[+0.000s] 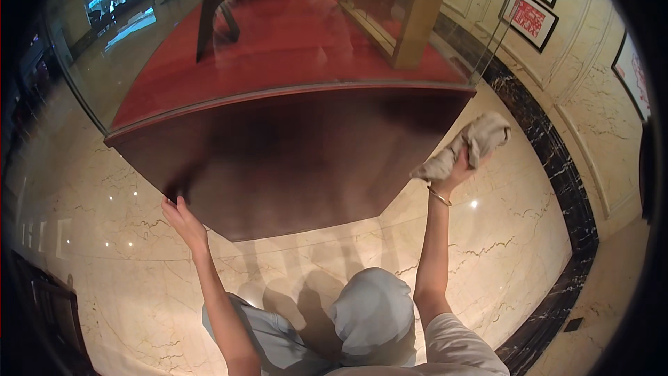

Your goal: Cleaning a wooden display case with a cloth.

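Note:
A bunched grey-beige cloth (pixel 472 141) is in my right hand (pixel 456 175), raised off the right edge of a dark brown display-case base (pixel 292 162). My left hand (pixel 185 222) has its fingertips at the base's lower left edge; it holds nothing, and its fingers are slightly apart. Above the base, a glass pane (pixel 292 36) encloses a red-covered display floor (pixel 282 60). On that red surface stand a light wooden frame (pixel 409 15) and a dark easel-like stand (pixel 209 21).
Polished beige marble floor (pixel 130 277) surrounds the base. To the right runs a dark marble border (pixel 548 162) below a wall with framed red-and-white pictures (pixel 529 18). A dark wooden piece of furniture (pixel 57 308) stands at the lower left.

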Motion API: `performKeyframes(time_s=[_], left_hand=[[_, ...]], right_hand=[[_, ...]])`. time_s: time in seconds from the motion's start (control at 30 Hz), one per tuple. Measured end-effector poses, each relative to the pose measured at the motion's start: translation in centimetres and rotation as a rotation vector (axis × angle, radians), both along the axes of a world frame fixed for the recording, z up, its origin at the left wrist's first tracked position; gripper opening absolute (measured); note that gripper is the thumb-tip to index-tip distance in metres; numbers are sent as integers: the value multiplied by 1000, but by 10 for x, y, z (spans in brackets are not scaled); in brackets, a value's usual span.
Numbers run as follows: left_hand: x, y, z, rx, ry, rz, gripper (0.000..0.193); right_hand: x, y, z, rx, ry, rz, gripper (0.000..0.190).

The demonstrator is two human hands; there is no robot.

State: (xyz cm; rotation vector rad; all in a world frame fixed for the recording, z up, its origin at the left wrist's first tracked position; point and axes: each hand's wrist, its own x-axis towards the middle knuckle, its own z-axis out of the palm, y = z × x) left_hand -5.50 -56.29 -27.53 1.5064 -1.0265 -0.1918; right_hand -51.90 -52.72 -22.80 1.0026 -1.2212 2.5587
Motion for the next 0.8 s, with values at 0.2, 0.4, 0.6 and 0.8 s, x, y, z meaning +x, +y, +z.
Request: performKeyframes(time_s=[0.2,0.4,0.6,0.8], left_hand=[[3,2,-2,2,32,30,44],[-10,1,-8,36,-61,97,49],[-13,2,1,84,-151,160,55],[-10,-4,5,89,-173,105,54]], right_hand=[[89,-47,68,77,531,-358,67],[150,-41,83,67,755,-348,70],[241,-40,106,134,1045,-188,67],[347,-63,135,-14,1351,-130,50]])
